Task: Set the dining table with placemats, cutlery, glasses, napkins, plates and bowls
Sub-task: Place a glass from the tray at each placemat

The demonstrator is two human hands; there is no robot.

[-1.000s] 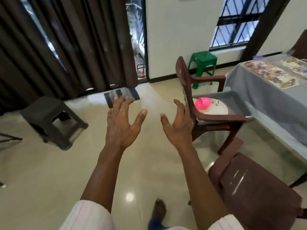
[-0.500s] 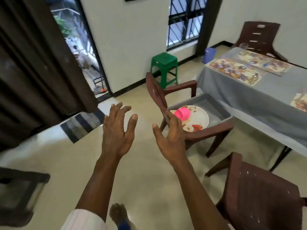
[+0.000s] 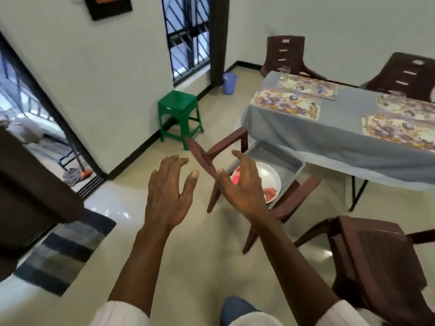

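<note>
My left hand (image 3: 168,191) and my right hand (image 3: 242,184) are both raised in front of me, fingers spread, holding nothing. Just beyond my right hand a grey tray (image 3: 280,158) rests on the seat of a brown chair (image 3: 303,196); it holds a white plate (image 3: 270,177) and a pink bowl (image 3: 236,178), mostly hidden by my hand. The dining table (image 3: 329,140), draped in grey cloth, carries several floral placemats (image 3: 286,103). A clear glass (image 3: 284,74) stands at the table's far corner.
A second brown chair (image 3: 376,260) stands at my lower right, two more behind the table. A green stool (image 3: 180,114) and a blue bucket (image 3: 229,82) are by the wall. A striped mat (image 3: 63,252) lies by the open doorway at left.
My view has swung right toward the table and I have stepped closer to the chair with the tray. Both hands stay open, now near the chair back.
</note>
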